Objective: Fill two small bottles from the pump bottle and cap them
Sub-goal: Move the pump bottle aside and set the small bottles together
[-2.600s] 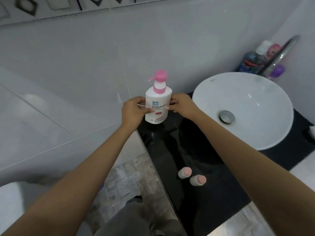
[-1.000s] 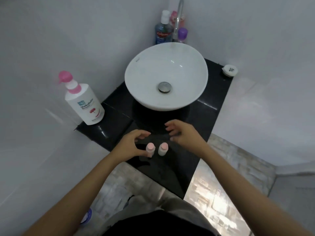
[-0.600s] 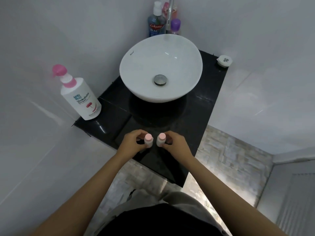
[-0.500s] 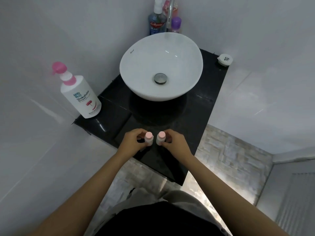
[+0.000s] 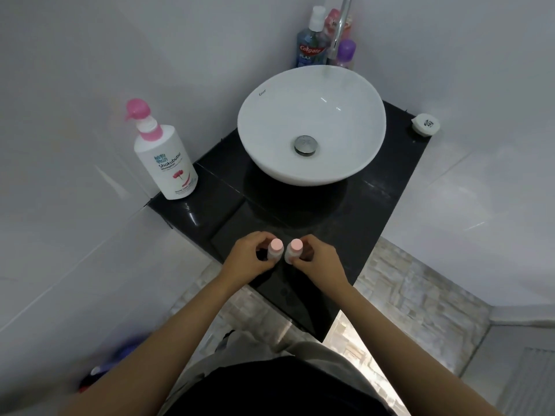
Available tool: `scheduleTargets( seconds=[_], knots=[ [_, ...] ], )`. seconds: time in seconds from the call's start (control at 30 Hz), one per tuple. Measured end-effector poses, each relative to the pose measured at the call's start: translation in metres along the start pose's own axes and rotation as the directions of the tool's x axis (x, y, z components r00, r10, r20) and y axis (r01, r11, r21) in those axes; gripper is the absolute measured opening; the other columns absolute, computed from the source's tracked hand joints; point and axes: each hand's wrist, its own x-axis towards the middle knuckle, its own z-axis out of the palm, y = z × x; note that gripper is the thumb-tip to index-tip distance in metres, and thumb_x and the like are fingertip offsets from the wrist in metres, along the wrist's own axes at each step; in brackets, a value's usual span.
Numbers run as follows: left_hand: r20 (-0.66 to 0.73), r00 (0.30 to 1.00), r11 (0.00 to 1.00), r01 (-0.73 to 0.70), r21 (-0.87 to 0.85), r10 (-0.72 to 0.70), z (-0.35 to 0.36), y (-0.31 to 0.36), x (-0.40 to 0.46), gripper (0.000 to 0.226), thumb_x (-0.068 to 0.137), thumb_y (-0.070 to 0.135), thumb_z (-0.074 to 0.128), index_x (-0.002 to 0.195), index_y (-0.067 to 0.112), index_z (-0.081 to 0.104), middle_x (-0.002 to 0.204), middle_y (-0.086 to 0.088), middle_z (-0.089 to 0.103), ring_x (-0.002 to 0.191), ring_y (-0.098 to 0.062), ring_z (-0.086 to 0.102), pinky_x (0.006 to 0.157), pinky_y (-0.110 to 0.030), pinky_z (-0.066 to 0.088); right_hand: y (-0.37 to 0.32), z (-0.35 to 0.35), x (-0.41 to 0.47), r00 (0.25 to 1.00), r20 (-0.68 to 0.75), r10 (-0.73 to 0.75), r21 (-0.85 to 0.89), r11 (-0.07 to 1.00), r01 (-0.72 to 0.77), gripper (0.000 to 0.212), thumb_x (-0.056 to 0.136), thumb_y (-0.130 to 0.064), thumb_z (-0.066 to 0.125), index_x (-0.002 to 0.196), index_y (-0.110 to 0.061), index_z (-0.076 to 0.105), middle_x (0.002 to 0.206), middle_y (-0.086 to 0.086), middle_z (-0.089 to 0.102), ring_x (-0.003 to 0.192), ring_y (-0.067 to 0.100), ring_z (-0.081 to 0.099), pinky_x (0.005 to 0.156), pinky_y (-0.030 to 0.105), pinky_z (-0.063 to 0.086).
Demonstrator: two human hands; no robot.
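Two small pale bottles with pink caps stand side by side near the front edge of the black counter (image 5: 375,223). My left hand (image 5: 247,259) grips the left small bottle (image 5: 275,249). My right hand (image 5: 316,261) grips the right small bottle (image 5: 293,249). Both caps are on, and fingers hide the lower bodies. The white pump bottle (image 5: 165,159) with a pink pump head stands upright at the counter's far left corner, well apart from both hands.
A white bowl basin (image 5: 312,127) with a metal drain fills the counter's middle. Behind it stand a chrome tap (image 5: 341,25), a blue mouthwash bottle (image 5: 310,40) and a purple-capped bottle (image 5: 345,54). A small white round container (image 5: 425,124) sits at the far right corner. White tiled walls close in on both sides.
My hands let go of the pump bottle, came back to the counter's front edge and closed on the two small bottles. In the last half second they have barely moved.
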Motion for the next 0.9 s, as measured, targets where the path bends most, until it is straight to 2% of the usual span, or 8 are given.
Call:
scheduleTargets(
  seconds=[0.23,0.33,0.5,0.6,0.7,0.77,0.9],
  knots=[
    [-0.068,0.997,0.999,0.037,-0.019,-0.038,0.008,-0.002,-0.001,0.042,0.065,0.012,0.078,0.102,0.028,0.064,0.097,0.020,0.059,0.098,0.013,0.054,0.081,-0.001,0.042,0.003,0.001,0.002,1.000,0.006,-0.017,-0.021,1.000,0.017,0.030,0.077,-0.031,0.072,0.102,-0.022,0.058,0.096,-0.004,0.069,0.083,0.010,0.063,0.075,0.029,0.055],
    [-0.123,0.991,0.997,0.048,-0.062,-0.055,0.010,-0.002,-0.004,0.042,0.065,0.011,0.078,0.101,0.029,0.064,0.098,0.022,0.059,0.097,0.011,0.056,0.081,-0.003,0.044,0.003,0.000,0.004,1.000,0.011,-0.029,-0.016,0.999,0.029,0.029,0.078,-0.031,0.071,0.102,-0.022,0.059,0.094,-0.005,0.069,0.082,0.009,0.063,0.073,0.027,0.054],
    [-0.261,0.962,0.987,0.044,-0.152,-0.084,-0.006,0.002,-0.005,0.039,0.066,0.008,0.077,0.100,0.024,0.065,0.100,0.012,0.065,0.095,0.005,0.060,0.079,-0.006,0.046,-0.012,-0.003,0.015,0.995,0.023,-0.100,0.029,0.995,0.100,0.027,0.077,-0.032,0.071,0.101,-0.025,0.061,0.087,-0.014,0.065,0.080,0.000,0.062,0.073,0.022,0.052],
    [-0.394,0.906,0.982,0.099,-0.159,-0.155,-0.032,0.001,0.000,0.040,0.067,0.009,0.077,0.100,0.027,0.064,0.100,0.011,0.064,0.091,0.004,0.059,0.077,-0.007,0.046,-0.036,-0.003,0.035,0.982,0.080,-0.172,0.059,0.984,0.168,0.028,0.076,-0.032,0.071,0.101,-0.025,0.061,0.089,-0.014,0.065,0.083,0.000,0.062,0.075,0.024,0.053],
    [-0.517,0.824,0.973,0.182,-0.146,-0.231,-0.061,-0.006,0.009,0.037,0.069,0.012,0.079,0.101,0.023,0.064,0.099,0.008,0.063,0.088,0.000,0.058,0.076,-0.007,0.044,-0.066,0.003,0.065,0.966,0.132,-0.224,0.113,0.971,0.210,0.027,0.075,-0.027,0.073,0.100,-0.023,0.062,0.090,-0.009,0.069,0.083,0.004,0.065,0.078,0.029,0.056],
    [-0.584,0.765,0.962,0.226,-0.151,-0.271,-0.077,-0.012,0.017,0.036,0.070,0.014,0.078,0.102,0.021,0.065,0.100,0.007,0.064,0.087,-0.001,0.058,0.076,-0.007,0.044,-0.089,0.011,0.086,0.954,0.145,-0.264,0.136,0.960,0.245,0.025,0.073,-0.029,0.072,0.096,-0.023,0.062,0.085,-0.010,0.069,0.080,0.004,0.066,0.074,0.026,0.055],
    [-0.675,0.660,0.943,0.266,-0.200,-0.330,-0.096,-0.026,0.033,0.037,0.070,0.016,0.077,0.105,0.016,0.065,0.100,-0.001,0.068,0.089,-0.014,0.063,0.080,-0.026,0.053,-0.129,0.035,0.129,0.937,0.172,-0.305,0.146,0.948,0.281,0.023,0.073,-0.027,0.071,0.093,-0.023,0.059,0.082,-0.013,0.065,0.078,0.003,0.063,0.070,0.017,0.047]
  ],
)
